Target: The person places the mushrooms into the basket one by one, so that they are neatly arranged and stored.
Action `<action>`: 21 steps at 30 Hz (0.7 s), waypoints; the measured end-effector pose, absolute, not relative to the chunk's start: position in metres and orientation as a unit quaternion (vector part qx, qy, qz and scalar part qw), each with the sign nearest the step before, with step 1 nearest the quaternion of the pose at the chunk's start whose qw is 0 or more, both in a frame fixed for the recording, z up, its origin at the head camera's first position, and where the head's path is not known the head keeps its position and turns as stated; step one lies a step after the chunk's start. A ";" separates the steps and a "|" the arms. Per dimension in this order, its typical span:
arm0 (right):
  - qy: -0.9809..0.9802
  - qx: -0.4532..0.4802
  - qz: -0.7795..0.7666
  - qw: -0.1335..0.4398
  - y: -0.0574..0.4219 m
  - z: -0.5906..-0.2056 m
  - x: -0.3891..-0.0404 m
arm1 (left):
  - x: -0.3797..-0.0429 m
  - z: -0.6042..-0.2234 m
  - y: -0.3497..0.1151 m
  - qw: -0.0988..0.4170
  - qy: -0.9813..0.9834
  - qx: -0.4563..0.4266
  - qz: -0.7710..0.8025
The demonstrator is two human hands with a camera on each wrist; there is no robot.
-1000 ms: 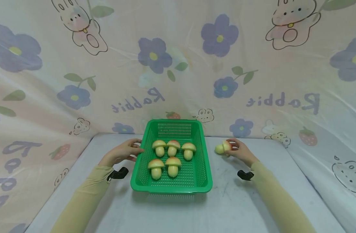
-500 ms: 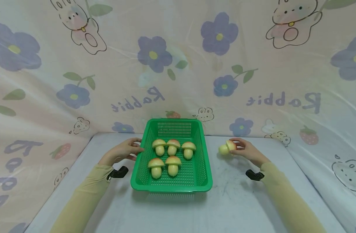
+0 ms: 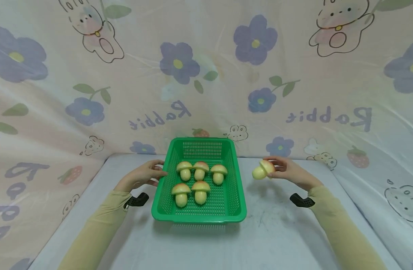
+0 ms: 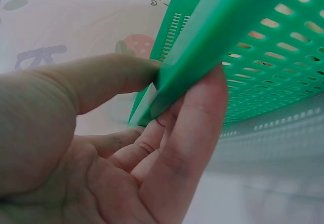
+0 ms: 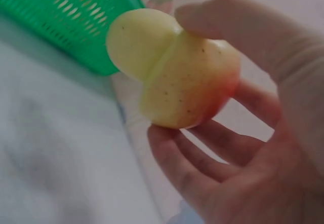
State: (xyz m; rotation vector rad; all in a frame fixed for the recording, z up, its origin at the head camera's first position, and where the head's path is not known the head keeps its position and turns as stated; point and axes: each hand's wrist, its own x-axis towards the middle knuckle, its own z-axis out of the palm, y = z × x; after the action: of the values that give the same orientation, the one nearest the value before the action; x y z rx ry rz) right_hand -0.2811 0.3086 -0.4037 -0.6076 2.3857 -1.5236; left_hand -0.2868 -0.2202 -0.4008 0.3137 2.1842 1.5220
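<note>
A green plastic basket with slotted walls stands mid-table, holding several toy mushrooms with pale stems and yellow-red caps. My left hand pinches the basket's left rim; in the left wrist view the thumb lies over the green rim and the fingers are curled under it. To the right of the basket, my right hand grips another toy mushroom by its cap, stem pointing left toward the basket. The right wrist view shows this mushroom's reddish cap between thumb and fingers.
A white-covered table lies under everything. Behind it hangs a cloth printed with rabbits and flowers. Each wrist wears a black device, such as the right wrist camera mount.
My right hand has shifted a little to the right and lifted the mushroom off the table, its stem tipping downward. My left hand and the basket stay put.
</note>
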 end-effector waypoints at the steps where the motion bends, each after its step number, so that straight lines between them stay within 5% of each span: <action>1: 0.815 -0.217 -0.523 0.125 0.308 -0.399 -0.280 | -0.287 -0.401 -0.220 0.227 0.794 0.114 0.553; 21: 0.778 -0.360 -0.480 0.186 0.243 -0.342 -0.265 | -0.285 -0.401 -0.219 0.225 0.795 0.122 0.550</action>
State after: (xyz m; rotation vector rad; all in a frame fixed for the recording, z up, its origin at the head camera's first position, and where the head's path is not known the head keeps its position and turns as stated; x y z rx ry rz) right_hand -0.2652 0.2430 -0.3422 -1.0140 2.1905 -1.3529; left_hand -0.2846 -0.2192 -0.4010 0.3361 2.1920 1.5169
